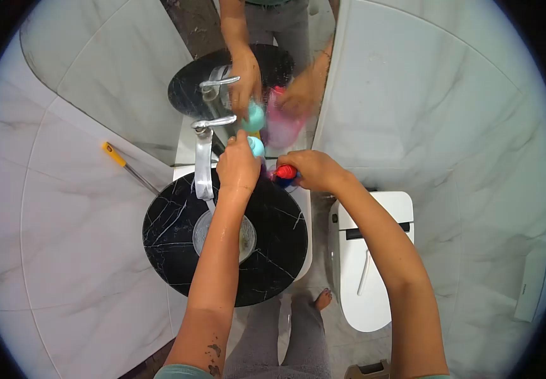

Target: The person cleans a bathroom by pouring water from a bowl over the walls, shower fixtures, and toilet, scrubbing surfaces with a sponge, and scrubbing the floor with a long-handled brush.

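My left hand point(238, 164) is closed around a teal rounded container point(256, 146) behind the right side of the tap; its lower part is hidden by the hand. Close by, my right hand point(314, 169) has its fingers wrapped about a bottle with a red cap point(285, 171), beside the back right rim of the basin. The mirror shows this bottle as pink. Under my left forearm sits a clear round bowl point(205, 237) in the black marbled basin point(165, 252). A thin stream seems to fall from the silver tap point(203, 165) toward the bowl.
A large mirror point(206, 19) stands behind the counter, reflecting both hands. To the left, a yellow-handled tool point(115, 155) leans by the wall. A white toilet point(364, 303) with its lid down stands at right. A white box point(532, 284) is on the right wall.
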The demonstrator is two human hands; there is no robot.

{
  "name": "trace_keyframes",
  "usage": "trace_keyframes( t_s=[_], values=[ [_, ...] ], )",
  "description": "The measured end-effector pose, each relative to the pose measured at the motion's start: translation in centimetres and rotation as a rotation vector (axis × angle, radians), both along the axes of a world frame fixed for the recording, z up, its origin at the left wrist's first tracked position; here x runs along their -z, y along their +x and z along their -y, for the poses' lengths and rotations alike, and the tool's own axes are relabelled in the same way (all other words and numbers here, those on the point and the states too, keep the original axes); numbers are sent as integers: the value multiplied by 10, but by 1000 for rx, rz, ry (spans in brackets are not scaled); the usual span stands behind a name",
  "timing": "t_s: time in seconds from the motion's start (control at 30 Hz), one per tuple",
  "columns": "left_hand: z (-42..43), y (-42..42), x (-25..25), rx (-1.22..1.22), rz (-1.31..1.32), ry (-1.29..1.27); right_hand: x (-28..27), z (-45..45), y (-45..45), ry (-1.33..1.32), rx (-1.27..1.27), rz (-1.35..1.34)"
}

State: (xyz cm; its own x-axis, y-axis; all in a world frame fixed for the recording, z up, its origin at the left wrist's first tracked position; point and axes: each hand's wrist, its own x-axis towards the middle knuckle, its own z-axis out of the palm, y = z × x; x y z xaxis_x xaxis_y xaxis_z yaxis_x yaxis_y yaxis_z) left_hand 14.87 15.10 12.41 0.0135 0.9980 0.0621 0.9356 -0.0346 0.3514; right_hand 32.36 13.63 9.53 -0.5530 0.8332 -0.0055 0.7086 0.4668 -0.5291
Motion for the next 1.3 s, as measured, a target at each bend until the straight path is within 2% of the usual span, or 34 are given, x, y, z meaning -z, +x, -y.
trace_keyframes(
  t_s=[0.1,0.17,0.2,0.37,0.43,0.5,0.57,0.63,0.77,0.8,0.83,0.87,0.9,0.97,1.03,1.17,1.23,1.27,1.3],
  values=[
    [5,-7,-3,30,47,1,13,-11,-4,74,-1,-95],
    [11,-10,-3,72,44,151,15,-13,-10,164,136,-101],
    [13,-10,-4,72,45,120,16,-12,-11,159,142,-98],
    [35,-3,-9,100,-8,102,30,5,-5,521,306,-201],
    [52,3,-15,223,-32,266,44,17,0,489,392,-292],
    [71,12,-26,312,34,324,49,33,4,426,434,-252],
    [88,22,-36,313,67,246,60,55,11,427,501,-277],
    [107,27,-37,368,61,275,61,82,18,385,609,-508],
    [154,36,-48,424,125,188,117,184,67,297,1118,-590],
    [167,39,-47,490,156,174,186,219,79,296,1312,-725],
    [182,41,-45,554,184,156,234,260,92,271,1445,-404],
    [197,46,-39,598,242,40,262,302,99,38,1559,-92],
    [212,52,-31,636,302,-77,296,337,105,-220,1614,62],
    [236,71,-19,755,296,-239,315,379,108,-521,1622,109],
    [256,81,4,799,342,-389,332,395,107,-646,1637,127],
    [283,76,37,818,294,-543,353,393,110,-504,1514,164],
    [288,63,37,804,273,-601,361,389,107,-310,1480,-110],
    [290,58,34,802,274,-600,337,378,105,-434,1481,-257],
    [290,53,30,800,280,-595,317,369,98,-433,1454,-271]
  ],
)
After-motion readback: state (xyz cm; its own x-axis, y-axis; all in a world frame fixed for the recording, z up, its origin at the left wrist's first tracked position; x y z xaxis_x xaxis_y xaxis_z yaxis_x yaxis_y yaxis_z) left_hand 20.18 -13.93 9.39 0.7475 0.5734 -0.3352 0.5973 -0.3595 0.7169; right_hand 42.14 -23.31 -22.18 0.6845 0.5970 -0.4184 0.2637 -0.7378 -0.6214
